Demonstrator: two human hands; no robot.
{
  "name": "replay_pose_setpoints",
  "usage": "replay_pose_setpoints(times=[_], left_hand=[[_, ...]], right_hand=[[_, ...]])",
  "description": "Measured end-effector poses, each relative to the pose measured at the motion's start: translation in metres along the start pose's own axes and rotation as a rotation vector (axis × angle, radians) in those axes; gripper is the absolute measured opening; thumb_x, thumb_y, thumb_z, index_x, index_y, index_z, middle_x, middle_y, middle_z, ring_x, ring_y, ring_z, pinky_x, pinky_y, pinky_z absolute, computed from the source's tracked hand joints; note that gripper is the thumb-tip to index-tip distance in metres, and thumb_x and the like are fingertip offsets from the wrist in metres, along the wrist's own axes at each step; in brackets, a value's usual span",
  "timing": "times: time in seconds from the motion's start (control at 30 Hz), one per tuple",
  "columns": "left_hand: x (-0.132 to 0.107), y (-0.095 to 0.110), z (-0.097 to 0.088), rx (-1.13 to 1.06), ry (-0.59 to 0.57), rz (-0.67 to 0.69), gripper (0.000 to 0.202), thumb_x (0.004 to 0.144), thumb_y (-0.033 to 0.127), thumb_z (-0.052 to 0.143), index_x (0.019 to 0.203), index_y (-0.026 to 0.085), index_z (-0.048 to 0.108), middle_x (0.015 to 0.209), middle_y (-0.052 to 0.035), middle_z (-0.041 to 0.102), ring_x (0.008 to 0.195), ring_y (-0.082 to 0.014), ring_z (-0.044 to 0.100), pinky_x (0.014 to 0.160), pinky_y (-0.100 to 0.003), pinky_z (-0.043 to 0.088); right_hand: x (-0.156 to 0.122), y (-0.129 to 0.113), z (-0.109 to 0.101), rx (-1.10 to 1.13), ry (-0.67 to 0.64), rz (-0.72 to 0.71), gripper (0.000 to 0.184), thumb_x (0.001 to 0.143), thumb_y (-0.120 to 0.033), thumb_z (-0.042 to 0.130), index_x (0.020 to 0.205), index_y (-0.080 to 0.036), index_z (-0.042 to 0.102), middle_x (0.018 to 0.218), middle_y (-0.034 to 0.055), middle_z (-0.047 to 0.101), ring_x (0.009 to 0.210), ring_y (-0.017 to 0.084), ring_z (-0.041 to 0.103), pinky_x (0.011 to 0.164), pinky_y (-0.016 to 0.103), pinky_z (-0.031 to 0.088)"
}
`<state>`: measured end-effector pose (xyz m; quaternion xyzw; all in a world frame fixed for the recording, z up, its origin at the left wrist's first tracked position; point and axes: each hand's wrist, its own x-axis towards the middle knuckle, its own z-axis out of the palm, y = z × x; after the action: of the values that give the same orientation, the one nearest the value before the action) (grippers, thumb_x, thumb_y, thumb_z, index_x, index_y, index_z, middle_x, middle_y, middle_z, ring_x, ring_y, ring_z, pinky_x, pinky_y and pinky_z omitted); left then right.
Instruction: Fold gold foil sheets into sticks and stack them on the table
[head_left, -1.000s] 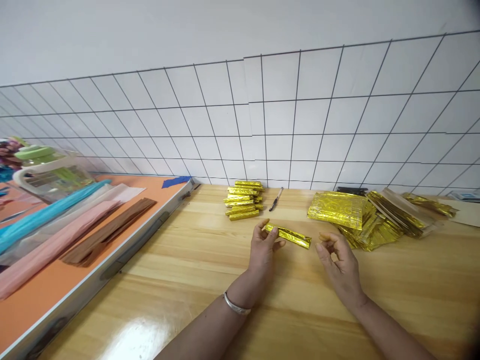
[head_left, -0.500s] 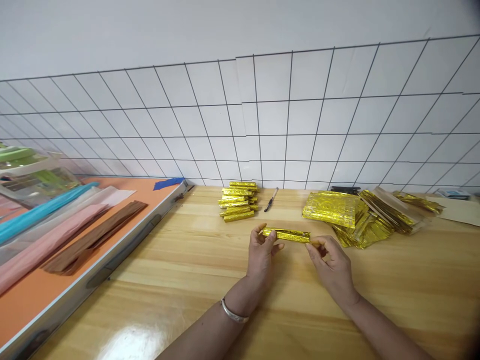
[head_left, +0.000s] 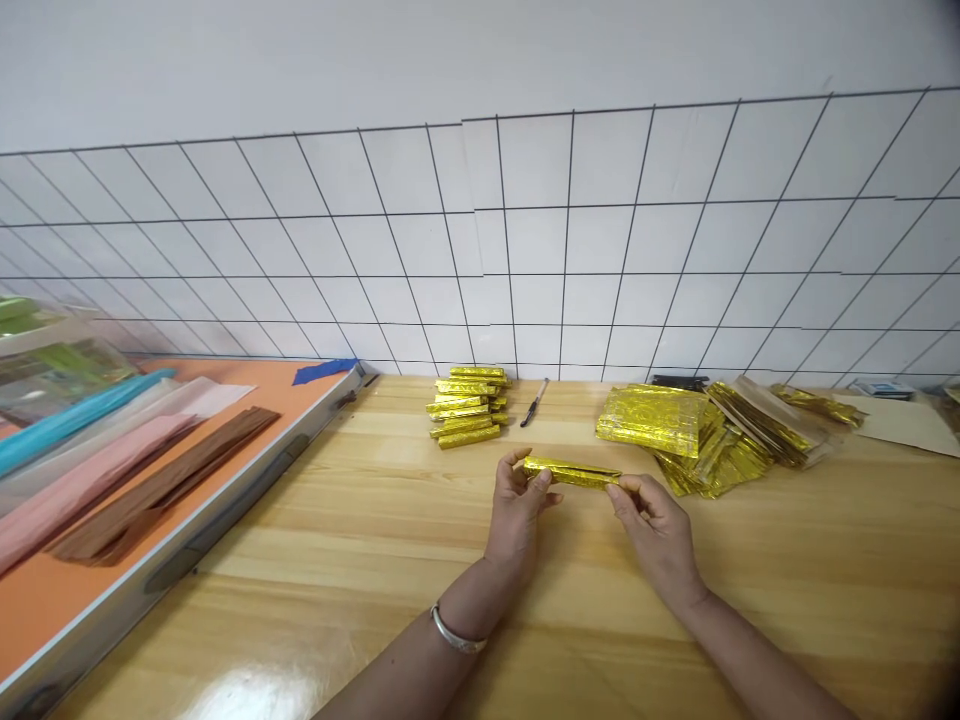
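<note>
Between my two hands, just above the wooden table (head_left: 420, 520), is a narrow strip of folded gold foil paper (head_left: 574, 472). My left hand (head_left: 519, 500) grips its left end, thumb in front and fingers behind. At the right end, my right hand (head_left: 651, 515) pinches the strip between thumb and fingers. A dark gap runs lengthwise along the fold. Behind my left hand lies a pile of similar folded gold strips (head_left: 469, 408). Beyond my right hand is a flat gold foil stack (head_left: 651, 420), with more gold sheets (head_left: 724, 465) fanned out beside it.
A pen (head_left: 535, 402) lies behind the strip. On the left, a raised orange surface (head_left: 247, 385) with a metal edge holds brown paper (head_left: 169, 485), pink paper (head_left: 97, 465) and blue paper (head_left: 82, 418). The tiled wall (head_left: 540, 240) borders the table's back.
My right thumb has moved up onto the strip's right end, and the fold there gapes a little more. The camera view has shifted slightly to the right.
</note>
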<state>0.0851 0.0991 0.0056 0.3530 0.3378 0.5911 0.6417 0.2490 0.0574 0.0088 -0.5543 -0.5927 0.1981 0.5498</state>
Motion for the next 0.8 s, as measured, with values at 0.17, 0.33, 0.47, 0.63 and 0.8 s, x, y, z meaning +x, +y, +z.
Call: replay_pose_setpoints(times=[0.17,0.33,0.47,0.63,0.8], left_hand=[[0.0009,0.0010,-0.0010,0.010,-0.023,0.010,0.036,0.080,0.033,0.064,0.109,0.027,0.044,0.098,-0.0011,0.051,0.093,-0.0162,0.057,0.069,-0.027,0.052],[0.0023,0.0009,-0.0013,0.060,0.006,0.044,0.027,0.079,0.036,0.064,0.099,0.023,0.050,0.101,-0.0018,0.050,0.090,-0.0140,0.053,0.066,-0.024,0.051],[0.0021,0.0009,-0.0013,0.114,0.006,0.064,0.027,0.079,0.036,0.064,0.099,0.022,0.053,0.100,-0.0025,0.049,0.088,-0.0137,0.051,0.065,-0.024,0.052],[0.0019,0.0009,-0.0006,0.121,0.002,0.077,0.030,0.078,0.035,0.065,0.103,0.023,0.054,0.106,-0.0037,0.049,0.088,-0.0136,0.051,0.063,-0.022,0.052],[0.0038,-0.0018,-0.0019,0.135,0.007,0.027,0.034,0.075,0.034,0.068,0.105,0.021,0.059,0.094,-0.0018,0.052,0.074,-0.0096,0.052,0.064,-0.022,0.050]], right_hand=[[0.0003,0.0009,-0.0013,-0.003,0.001,-0.015,0.011,0.085,-0.031,0.055,0.086,-0.021,0.058,0.074,-0.0007,0.051,0.064,0.013,0.046,0.058,0.026,0.037],[0.0013,-0.0046,-0.0042,0.032,-0.036,0.014,0.014,0.087,-0.033,0.051,0.083,-0.021,0.057,0.071,-0.0011,0.050,0.065,0.014,0.048,0.060,0.026,0.038],[0.0014,-0.0072,-0.0052,0.039,-0.034,0.028,0.017,0.089,-0.034,0.049,0.080,-0.021,0.057,0.068,-0.0019,0.048,0.063,0.014,0.047,0.060,0.026,0.037],[0.0011,-0.0042,-0.0045,-0.006,-0.038,-0.026,0.015,0.089,-0.031,0.049,0.084,-0.021,0.057,0.072,-0.0001,0.051,0.067,0.015,0.049,0.062,0.027,0.039],[0.0006,-0.0002,-0.0039,-0.039,-0.044,-0.070,0.014,0.090,-0.029,0.048,0.089,-0.021,0.058,0.077,0.0014,0.054,0.072,0.015,0.052,0.065,0.027,0.041]])
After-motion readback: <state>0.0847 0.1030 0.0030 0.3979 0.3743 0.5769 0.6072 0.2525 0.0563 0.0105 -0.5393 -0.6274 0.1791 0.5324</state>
